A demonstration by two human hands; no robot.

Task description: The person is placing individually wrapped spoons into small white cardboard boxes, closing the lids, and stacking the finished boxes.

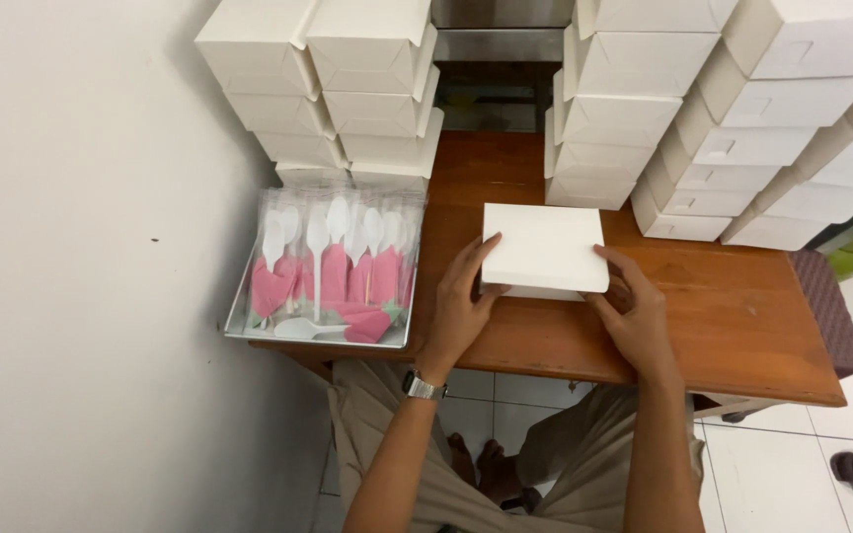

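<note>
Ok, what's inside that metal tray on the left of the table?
The metal tray holds wrapped white plastic spoons with pink napkins. The packets cover the tray's floor.

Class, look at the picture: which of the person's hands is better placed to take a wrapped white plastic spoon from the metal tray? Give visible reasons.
Probably the left hand. It grips the flat white cardboard box on the side nearest the metal tray of wrapped white plastic spoons; the right hand would have to cross over the box.

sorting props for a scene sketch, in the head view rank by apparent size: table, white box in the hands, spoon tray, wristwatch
1. table
2. and 3. tray and box: look about alike, and the tray sits partly off the table edge, so not ranked
4. wristwatch
</note>
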